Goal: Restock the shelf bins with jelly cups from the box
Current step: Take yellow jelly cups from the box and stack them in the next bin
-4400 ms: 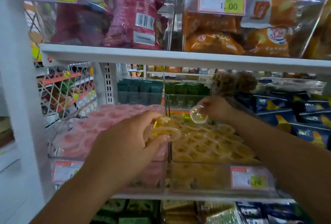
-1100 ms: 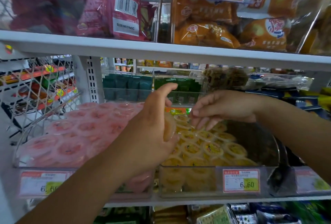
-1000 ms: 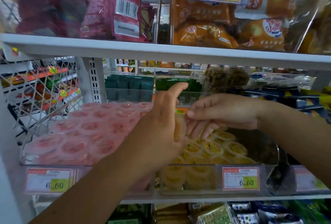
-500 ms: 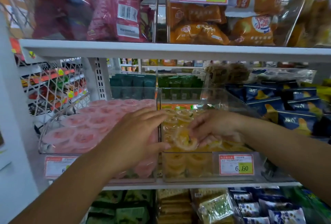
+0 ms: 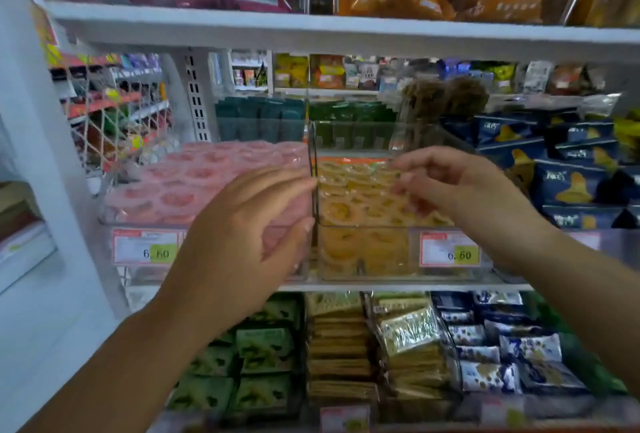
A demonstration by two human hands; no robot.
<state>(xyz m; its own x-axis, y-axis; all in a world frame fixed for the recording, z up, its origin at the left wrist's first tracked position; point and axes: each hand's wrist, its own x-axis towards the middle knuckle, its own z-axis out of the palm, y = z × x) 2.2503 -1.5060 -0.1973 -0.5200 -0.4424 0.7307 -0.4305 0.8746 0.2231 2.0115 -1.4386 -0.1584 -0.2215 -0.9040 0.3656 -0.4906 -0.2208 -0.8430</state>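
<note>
Two clear shelf bins stand side by side on the middle shelf. The left bin [image 5: 121,221] is piled with pink jelly cups [image 5: 194,179]. The right bin [image 5: 381,252] holds yellow jelly cups [image 5: 356,197]. My left hand [image 5: 249,224] hovers in front of the wall between the two bins, fingers straight and spread, holding nothing. My right hand [image 5: 450,183] is over the right part of the yellow bin, fingers loosely bent downward above the cups, with nothing seen in them. The supply box is out of view.
A white shelf board [image 5: 346,34] with snack bags above runs close over the bins. Blue snack boxes [image 5: 571,169] stack at the right. Packets fill the lower shelf [image 5: 339,356]. Price tags [image 5: 450,249] front the bins. A white upright [image 5: 34,155] stands left.
My right hand has let go of the yellow cup it was setting into the bin and lifted slightly. My left hand has drawn back in front of the bins, and the camera has tilted downward.
</note>
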